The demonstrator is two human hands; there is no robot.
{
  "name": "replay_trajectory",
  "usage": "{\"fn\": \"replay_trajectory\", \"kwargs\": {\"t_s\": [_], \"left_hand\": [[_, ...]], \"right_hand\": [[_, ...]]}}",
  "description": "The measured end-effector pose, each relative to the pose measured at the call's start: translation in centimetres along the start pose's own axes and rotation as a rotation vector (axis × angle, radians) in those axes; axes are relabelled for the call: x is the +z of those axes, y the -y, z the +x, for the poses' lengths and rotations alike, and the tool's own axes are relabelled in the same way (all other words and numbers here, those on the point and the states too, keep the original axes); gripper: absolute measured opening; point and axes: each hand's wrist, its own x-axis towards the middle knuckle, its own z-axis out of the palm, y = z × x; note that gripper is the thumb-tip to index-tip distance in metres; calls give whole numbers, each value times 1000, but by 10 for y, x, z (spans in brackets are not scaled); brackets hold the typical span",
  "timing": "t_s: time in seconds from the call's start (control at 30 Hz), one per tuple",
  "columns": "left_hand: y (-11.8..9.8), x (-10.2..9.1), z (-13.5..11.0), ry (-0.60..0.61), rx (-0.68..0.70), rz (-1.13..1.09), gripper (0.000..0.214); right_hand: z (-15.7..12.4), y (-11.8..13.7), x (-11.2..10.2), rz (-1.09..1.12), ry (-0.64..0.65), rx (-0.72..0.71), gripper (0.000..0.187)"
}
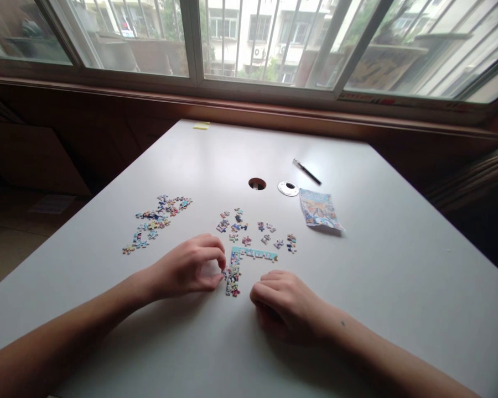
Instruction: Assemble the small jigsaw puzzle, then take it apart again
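Observation:
An L-shaped strip of joined jigsaw pieces [255,254] lies on the white table, with a light blue top edge and a column of cartoon figures down its left side. At the outer left edge of that column, my left hand [195,264] pinches a small puzzle piece [226,272] between thumb and fingertips. To the right of the column, my right hand [288,304] rests on the table with its fingers curled in. Whatever those fingers may hold is hidden. Several loose puzzle pieces [246,241] are scattered just above the joined strip.
A larger heap of puzzle pieces [153,224] lies to the left. A creased picture sheet [321,210], a black pen [307,171] and a round metal cover [288,188] are farther back. Beside the cover is a cable hole [257,184]. A yellow sticky note [201,126] marks the far edge.

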Motion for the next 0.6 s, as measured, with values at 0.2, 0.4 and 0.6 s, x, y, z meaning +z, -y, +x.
{"fn": "replay_trajectory", "kwargs": {"t_s": [0.2,0.4,0.6], "left_hand": [[-19,11,-3,100,126,101,12],[-20,16,-5,118,159,192,8],[-21,15,-5,100,168,229,4]], "right_hand": [[-1,-2,0,-12,8,-2,15],[-1,-2,-1,-16,-1,-4,15],[-1,-1,-1,-13,-3,2,15]]}}
